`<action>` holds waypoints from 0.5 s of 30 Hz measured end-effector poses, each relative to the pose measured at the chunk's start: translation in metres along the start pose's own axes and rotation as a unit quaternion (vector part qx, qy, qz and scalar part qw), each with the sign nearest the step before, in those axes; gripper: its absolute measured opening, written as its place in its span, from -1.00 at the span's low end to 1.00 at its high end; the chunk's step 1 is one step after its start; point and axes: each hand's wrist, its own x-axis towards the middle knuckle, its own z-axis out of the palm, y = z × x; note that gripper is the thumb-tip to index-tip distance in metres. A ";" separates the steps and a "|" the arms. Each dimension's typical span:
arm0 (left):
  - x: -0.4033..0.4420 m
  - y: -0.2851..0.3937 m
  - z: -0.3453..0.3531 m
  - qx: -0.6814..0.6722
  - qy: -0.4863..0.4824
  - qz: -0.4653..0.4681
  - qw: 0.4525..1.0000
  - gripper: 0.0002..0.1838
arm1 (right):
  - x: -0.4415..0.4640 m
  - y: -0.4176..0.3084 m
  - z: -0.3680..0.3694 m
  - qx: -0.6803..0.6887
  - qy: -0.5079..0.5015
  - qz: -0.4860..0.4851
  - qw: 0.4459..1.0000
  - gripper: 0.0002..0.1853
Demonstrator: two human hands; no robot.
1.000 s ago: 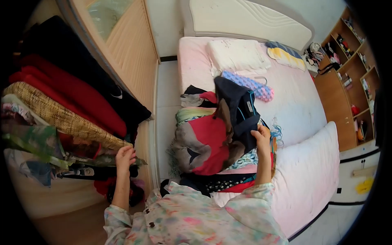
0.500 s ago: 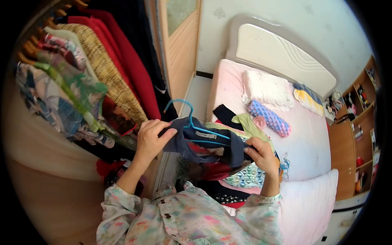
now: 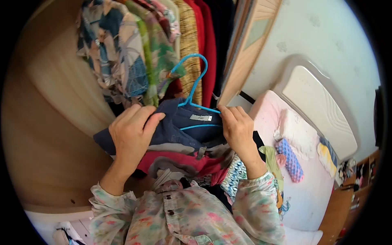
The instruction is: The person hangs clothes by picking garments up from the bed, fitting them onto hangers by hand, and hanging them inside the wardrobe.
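A dark blue shirt with red and grey lower down hangs on a blue hanger in front of my chest. My left hand pinches the shirt's shoulder on the left side of the collar. On the other side, my right hand grips the shoulder close to the hanger's arm. The hook stands up above the collar, and a white label shows inside the neck. The lower part of the shirt drops toward my body, partly hidden by my arms.
Ahead, several garments hang in the wardrobe, among them a patterned blouse and a yellow woven jacket. To the right is a bed with a white pillow, a blue-pink bolster and loose clothes. A wooden shelf unit stands beyond.
My view has swung left toward the wardrobe, and the shirt on its hanger has come round with it. Both hands keep hold of the shoulders, with the collar now spread facing me.
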 end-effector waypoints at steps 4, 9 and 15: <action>0.004 -0.014 -0.021 0.070 0.040 0.012 0.997 -0.81 | 0.024 -0.007 0.014 0.022 -0.059 -0.040 0.997 -0.74; 0.010 -0.023 -0.030 0.114 0.073 0.000 0.991 -0.82 | 0.031 0.006 0.019 0.050 -0.133 -0.003 0.990 -0.78; 0.031 -0.015 -0.041 0.058 0.180 -0.042 0.981 -0.84 | 0.097 0.021 -0.021 0.105 -0.015 -0.024 0.994 -0.85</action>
